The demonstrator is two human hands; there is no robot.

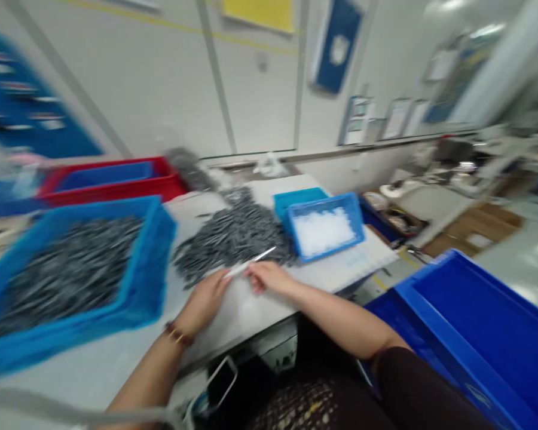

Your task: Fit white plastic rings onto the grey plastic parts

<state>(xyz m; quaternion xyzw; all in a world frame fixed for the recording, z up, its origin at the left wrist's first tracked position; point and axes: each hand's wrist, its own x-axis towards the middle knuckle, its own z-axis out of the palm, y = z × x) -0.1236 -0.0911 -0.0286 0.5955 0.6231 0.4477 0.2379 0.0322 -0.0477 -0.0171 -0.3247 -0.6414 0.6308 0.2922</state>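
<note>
A slim white pen-like tool with a thin metallic end (264, 254) lies slantwise between my two hands, over the front of the white table. My left hand (207, 300) is closed, pinching its near end with thumb and fingers. My right hand (269, 277) has curled fingers closed at the middle of the tool; whether a small part is also in them I cannot make out. Just beyond both hands spreads a heap of small dark grey pieces (237, 230), blurred. At the heap's right a tilted blue tray (326, 254) holds small white pieces (325, 230).
A large light-blue bin (155, 263) full of dark grey pieces stands at the left. Behind it sits a red bin (170, 179) with a blue one inside. A teal tray (282, 206) is behind the tilted tray. Large dark-blue crates (484, 334) stand at my right.
</note>
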